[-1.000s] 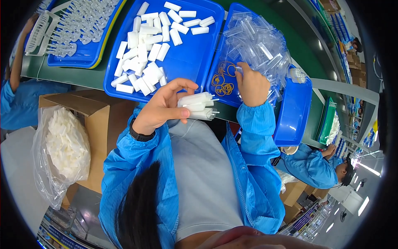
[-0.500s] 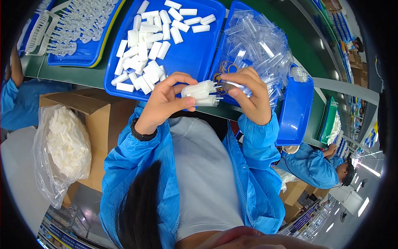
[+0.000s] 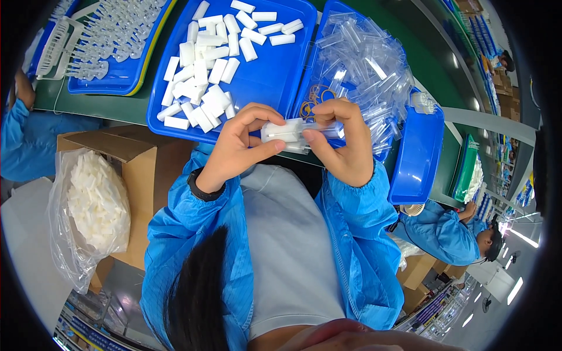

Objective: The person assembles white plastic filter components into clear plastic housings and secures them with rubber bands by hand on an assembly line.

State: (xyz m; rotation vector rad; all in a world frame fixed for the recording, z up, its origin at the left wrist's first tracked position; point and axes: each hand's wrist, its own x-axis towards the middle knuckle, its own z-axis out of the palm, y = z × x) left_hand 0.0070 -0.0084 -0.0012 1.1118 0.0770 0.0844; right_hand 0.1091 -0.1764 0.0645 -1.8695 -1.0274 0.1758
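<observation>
A small bundle of clear plastic tubes with white pieces inside (image 3: pixel 282 132) is gripped between the thumb and fingers of my left hand (image 3: pixel 241 140). From the other side my right hand (image 3: pixel 349 143) pinches a clear plastic piece (image 3: pixel 325 128) against the bundle's right end. Whether that piece is around the tubes or only touching them, I cannot tell. Just beyond my hands lie white blocks (image 3: pixel 202 73) in a blue tray (image 3: pixel 266 73). Right of it, a pile of clear plastic tubes (image 3: pixel 369 58) and tan rubber bands (image 3: pixel 310 108) share another blue tray.
At the far left a blue tray (image 3: pixel 117 76) holds rows of clear-white parts. A cardboard box (image 3: pixel 140 193) stands left of me beside a bag of white pieces (image 3: pixel 96 202). On the right are a small blue tray (image 3: pixel 417 161) and a co-worker in blue (image 3: pixel 439 234).
My right hand has moved in toward the bundle, and its clear piece now meets the tubes' right end. The bundle has turned slightly in my left hand.
</observation>
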